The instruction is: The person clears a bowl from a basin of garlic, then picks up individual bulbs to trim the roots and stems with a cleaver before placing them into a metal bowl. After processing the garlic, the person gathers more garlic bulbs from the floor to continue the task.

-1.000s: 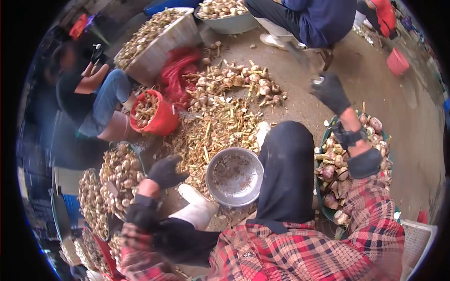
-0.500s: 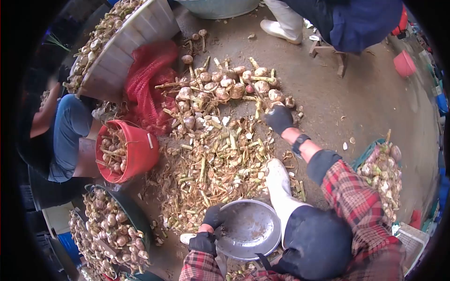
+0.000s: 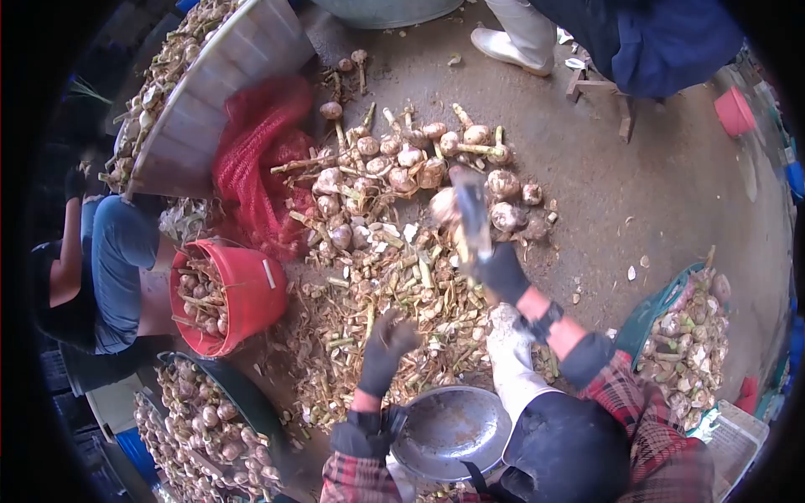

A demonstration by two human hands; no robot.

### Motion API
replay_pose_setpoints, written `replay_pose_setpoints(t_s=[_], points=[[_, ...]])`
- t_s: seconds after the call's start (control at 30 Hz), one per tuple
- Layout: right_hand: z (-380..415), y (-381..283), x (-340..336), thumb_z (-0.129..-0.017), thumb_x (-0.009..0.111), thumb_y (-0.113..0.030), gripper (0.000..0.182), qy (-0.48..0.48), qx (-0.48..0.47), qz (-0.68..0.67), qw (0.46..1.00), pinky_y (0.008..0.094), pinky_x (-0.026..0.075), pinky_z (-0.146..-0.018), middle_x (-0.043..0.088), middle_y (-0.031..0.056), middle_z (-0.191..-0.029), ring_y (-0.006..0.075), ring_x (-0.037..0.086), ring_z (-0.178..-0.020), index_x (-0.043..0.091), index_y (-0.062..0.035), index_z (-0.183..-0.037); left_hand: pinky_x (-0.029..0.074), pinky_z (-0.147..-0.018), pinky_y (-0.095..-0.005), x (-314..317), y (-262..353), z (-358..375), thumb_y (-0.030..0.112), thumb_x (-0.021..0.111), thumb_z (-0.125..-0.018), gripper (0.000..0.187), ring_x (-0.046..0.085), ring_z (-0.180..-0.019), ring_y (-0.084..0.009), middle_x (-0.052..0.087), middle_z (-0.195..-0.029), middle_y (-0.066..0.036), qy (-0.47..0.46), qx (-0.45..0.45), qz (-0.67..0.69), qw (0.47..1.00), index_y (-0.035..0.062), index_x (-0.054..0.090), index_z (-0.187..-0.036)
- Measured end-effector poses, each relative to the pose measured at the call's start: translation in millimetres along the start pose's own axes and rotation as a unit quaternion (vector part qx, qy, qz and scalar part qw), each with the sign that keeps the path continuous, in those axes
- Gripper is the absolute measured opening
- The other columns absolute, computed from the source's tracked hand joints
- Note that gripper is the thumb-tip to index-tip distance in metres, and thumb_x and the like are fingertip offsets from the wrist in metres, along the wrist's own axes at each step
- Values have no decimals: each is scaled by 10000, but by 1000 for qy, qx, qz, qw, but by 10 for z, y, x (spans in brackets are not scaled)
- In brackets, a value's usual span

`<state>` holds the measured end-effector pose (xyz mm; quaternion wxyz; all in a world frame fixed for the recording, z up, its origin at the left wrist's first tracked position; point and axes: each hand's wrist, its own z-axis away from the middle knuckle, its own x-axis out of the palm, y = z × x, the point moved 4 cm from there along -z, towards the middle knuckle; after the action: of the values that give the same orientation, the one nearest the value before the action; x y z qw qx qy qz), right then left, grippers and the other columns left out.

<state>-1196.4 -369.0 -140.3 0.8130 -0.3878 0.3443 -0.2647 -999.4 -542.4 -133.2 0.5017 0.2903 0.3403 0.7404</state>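
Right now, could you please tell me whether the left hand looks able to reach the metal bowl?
Probably yes: the left hand is close to the metal bowl, and only scraps on the floor show between them, so the way looks free.

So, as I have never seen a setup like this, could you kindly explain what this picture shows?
Certainly. There is no machine: a person works with a left hand and a right hand in dark gloves. The view comes from one camera worn on the head, looking forward and down.

On the brown floor lie whole pale garlic bulbs with stems and, nearer, a heap of yellowish plant trimmings. A round silver metal bowl sits beside a white boot.

The right hand appears to hold a blurred metallic tool; whether it also holds a bulb is unclear. The left hand is over the trimmings, and I cannot tell whether it holds anything.
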Motion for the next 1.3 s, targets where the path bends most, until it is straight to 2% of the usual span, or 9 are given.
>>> replay_pose_setpoints(t_s=[0.07, 0.23, 0.37, 0.43, 0.57, 0.7, 1.17, 1.2, 1.3], points=[[373, -23, 249, -827, 666, -257, 242, 23, -254, 2, 967, 297, 572, -619, 694, 72, -751, 186, 686, -655, 657, -51, -951, 523, -901, -458, 159, 168, -248, 591, 567, -874, 931, 617, -1041, -344, 501, -1272, -281, -14, -45, 204, 978, 12, 151, -1473], [823, 31, 570, -783, 688, -190, 205, -131, -200, -85, 967, 302, 528, -626, 696, 93, -827, 170, 663, -695, 667, -75, -952, 510, -921, -482, 303, 20, -486, 529, 477, -945, 599, 610, -1024, -330, 581, -1204, -188, -52, -6, 389, 920, 36, 480, -1287], [855, 130, 453, -753, 710, -152, 189, -137, -132, -167, 967, 308, 524, -607, 683, 112, -798, 188, 659, -669, 675, -72, -921, 546, -795, -387, 207, 96, -323, 295, 550, -950, 413, 640, -853, -205, 639, -990, -91, 15, 50, 343, 938, 23, 489, -1255], [874, -34, 272, -737, 725, -146, 151, 3, -190, -3, 982, 334, 529, -581, 654, 97, -687, 239, 662, -626, 655, -57, -836, 539, -772, -340, 242, 398, -226, 171, 664, -883, 451, 624, -833, -163, 628, -919, -48, 107, 121, 177, 971, 14, 473, -1260], [883, -196, 136, -717, 724, -146, 189, 49, -271, 147, 950, 376, 521, -562, 613, 103, -744, 296, 639, -640, 586, -63, -815, 459, -956, -342, 221, 488, -117, 238, 840, -686, 879, 498, -1175, -241, 499, -1233, -176, 195, 307, -319, 875, -31, 338, -1355], [948, -466, 141, -675, 753, -188, 314, 51, -344, 247, 904, 390, 509, -558, 570, 99, -784, 294, 627, -667, 562, -67, -893, 451, -938, -356, 368, 338, -108, 250, 877, -646, 914, 549, -1094, -211, 527, -1194, -138, 123, 190, -152, 962, -32, 353, -1339], [900, -104, 183, -566, 769, -162, 382, 0, -357, 217, 909, 402, 513, -593, 570, 100, -784, 304, 623, -710, 559, -78, -874, 535, -698, -251, 427, 227, 68, 138, 891, -647, 795, 673, -786, -120, 712, -823, -71, 43, 265, -206, 941, 20, 415, -1272], [909, -73, 194, -566, 769, -162, 382, -2, -356, 216, 909, 402, 513, -593, 570, 100, -784, 304, 623, -710, 559, -78, -874, 512, -804, -332, 398, 166, 79, 251, 799, -711, 328, 627, -964, -230, 605, -1119, -118, 9, 217, -236, 947, 37, 714, -946], [917, 26, 243, -572, 770, -160, 379, -7, -347, 202, 916, 399, 518, -606, 573, 90, -793, 303, 621, -714, 561, -80, -877, 503, -801, -336, 391, 93, 92, 264, 784, -694, 224, 613, -977, -267, 582, -1142, -134, 0, 206, -281, 937, 76, 750, -811]])
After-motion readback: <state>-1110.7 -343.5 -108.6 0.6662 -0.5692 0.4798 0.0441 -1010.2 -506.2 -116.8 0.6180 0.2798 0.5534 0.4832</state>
